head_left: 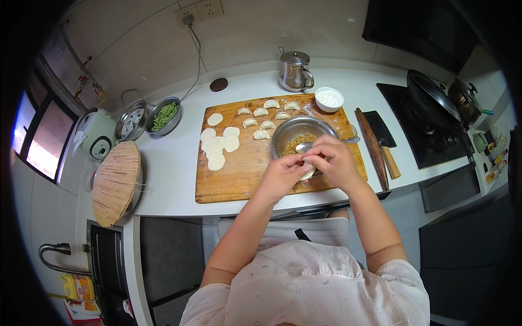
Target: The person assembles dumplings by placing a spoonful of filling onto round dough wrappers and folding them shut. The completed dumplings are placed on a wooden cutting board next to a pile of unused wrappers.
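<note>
Between my left hand [284,175] and my right hand [335,163], a pale dumpling [308,173] is pinched at its edge by the fingers of both. My hands are over the near rim of a steel bowl [281,132], which holds a crumbly yellow-brown filling [294,146]. A metal spoon [305,146] rests in the bowl with its handle over the right rim, partly behind my right hand. Round dough wrappers [216,160] lie at the left of the wooden board [239,182]. Several folded dumplings [260,112] are set out behind and left of the bowl.
Right of the board lie a rolling pin [373,146] and a cleaver [380,130]. A bowl of white powder [329,99] and a steel pitcher [294,70] stand behind. A bowl of green beans [164,115] and a woven lid [116,183] are at left, a stove [418,125] at right.
</note>
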`<state>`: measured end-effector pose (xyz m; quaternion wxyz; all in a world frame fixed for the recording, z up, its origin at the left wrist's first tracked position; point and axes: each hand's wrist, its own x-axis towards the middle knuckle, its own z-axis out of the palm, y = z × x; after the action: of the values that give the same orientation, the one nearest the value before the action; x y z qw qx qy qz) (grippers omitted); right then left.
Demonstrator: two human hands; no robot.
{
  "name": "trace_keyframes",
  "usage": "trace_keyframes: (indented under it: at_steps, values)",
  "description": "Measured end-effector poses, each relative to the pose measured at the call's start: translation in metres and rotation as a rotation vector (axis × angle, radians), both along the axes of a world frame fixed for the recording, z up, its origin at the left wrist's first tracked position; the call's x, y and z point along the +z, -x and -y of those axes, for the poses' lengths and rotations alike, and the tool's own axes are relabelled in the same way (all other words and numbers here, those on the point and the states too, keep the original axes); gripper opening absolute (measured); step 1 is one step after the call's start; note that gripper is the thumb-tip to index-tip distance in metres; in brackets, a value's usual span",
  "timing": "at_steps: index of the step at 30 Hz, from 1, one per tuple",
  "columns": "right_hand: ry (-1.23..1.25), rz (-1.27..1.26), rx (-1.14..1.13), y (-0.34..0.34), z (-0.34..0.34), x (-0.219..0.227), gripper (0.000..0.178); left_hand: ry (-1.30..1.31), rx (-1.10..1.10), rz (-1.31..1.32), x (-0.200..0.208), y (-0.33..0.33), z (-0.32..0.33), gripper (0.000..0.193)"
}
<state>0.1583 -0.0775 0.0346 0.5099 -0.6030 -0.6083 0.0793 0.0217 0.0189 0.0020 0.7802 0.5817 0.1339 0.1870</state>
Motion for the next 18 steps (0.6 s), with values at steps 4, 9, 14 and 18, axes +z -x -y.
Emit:
trace_keyframes:
  at_steps: [4, 9, 14, 18]
  values:
    - [-0.049, 0.100, 0.006, -0.001, -0.004, -0.002, 0.011, 0.038, 0.004, 0.042, 0.002, 0.000, 0.005, 0.038]
    - [-0.077, 0.149, -0.014, 0.000, -0.006, -0.003, 0.007, 0.054, 0.047, 0.123, -0.003, -0.003, 0.003, 0.048]
    - [0.083, 0.134, -0.131, 0.001, -0.002, 0.001, 0.014, 0.023, 0.057, 0.109, -0.002, -0.002, 0.001, 0.046]
    - [0.144, 0.115, -0.075, 0.008, -0.003, -0.003, 0.015, -0.030, 0.049, 0.113, -0.005, -0.003, 0.001, 0.041]
